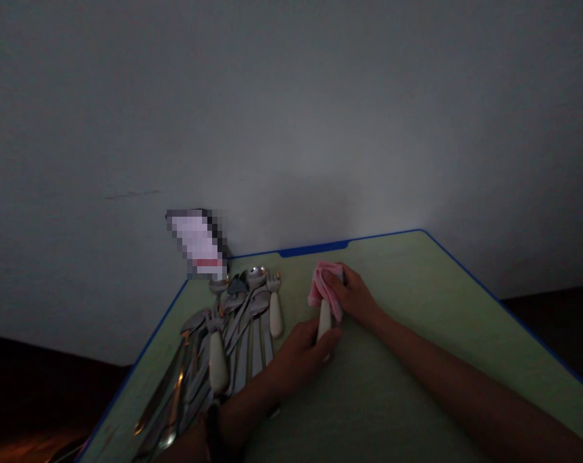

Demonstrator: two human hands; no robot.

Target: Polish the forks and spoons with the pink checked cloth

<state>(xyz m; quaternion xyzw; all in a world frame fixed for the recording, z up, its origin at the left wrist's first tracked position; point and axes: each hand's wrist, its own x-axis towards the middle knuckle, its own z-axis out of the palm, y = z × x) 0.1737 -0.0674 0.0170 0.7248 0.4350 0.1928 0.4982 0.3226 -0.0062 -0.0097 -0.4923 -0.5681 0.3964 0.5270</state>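
Observation:
My left hand [306,350] is closed round the pale handle [324,316] of a piece of cutlery above the table. The head of that piece is hidden inside a pink cloth [320,283], so I cannot tell its kind. Wrapped round the head end, the cloth is pinched in my right hand [353,292]. To the left of my hands lies a pile of spoons [260,302] and forks. A fork with a pale handle [276,314] rests nearest to my left hand, and another pale-handled fork [218,360] lies further left.
A light green table [416,321] with a blue rim stands against a grey wall [291,116]. At its back left corner a phone-like object [197,241], blurred out, leans on the wall. My left forearm passes over part of the cutlery pile.

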